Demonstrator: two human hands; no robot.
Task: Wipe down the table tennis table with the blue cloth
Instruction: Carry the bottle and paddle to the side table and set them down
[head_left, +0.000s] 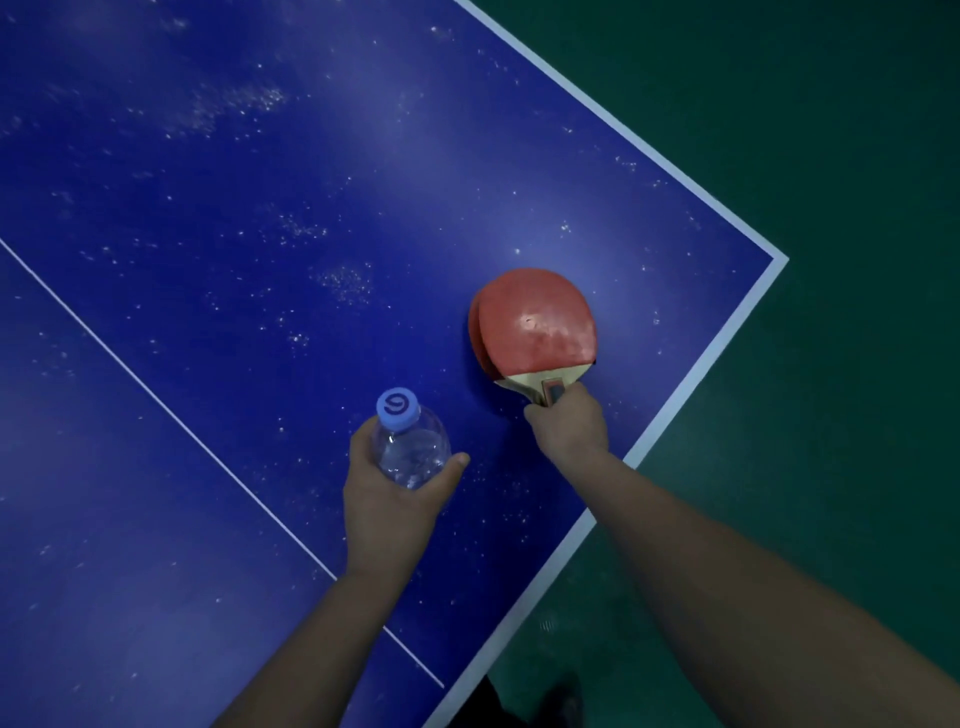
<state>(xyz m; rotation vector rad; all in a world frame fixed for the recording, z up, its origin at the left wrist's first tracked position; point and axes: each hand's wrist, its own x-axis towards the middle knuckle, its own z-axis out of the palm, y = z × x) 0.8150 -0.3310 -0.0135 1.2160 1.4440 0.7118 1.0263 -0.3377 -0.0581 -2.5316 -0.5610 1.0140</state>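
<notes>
Both hands busy: left hand (395, 499) gripping water bottle (410, 447), right hand (566, 431) gripping paddles (535, 325) near counter (260, 208) corner; stacked paddles risking slipping apart.

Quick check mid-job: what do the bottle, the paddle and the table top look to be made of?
Bottle, held by the left hand: clear glossy plastic, see-through, with an opaque blue plastic cap.
Paddle, gripped by the right hand: red, likely rubber, with dull sheen; pale wood shows at the neck.
Table: hard board, matte blue paint, white lines, pale specks.
</notes>
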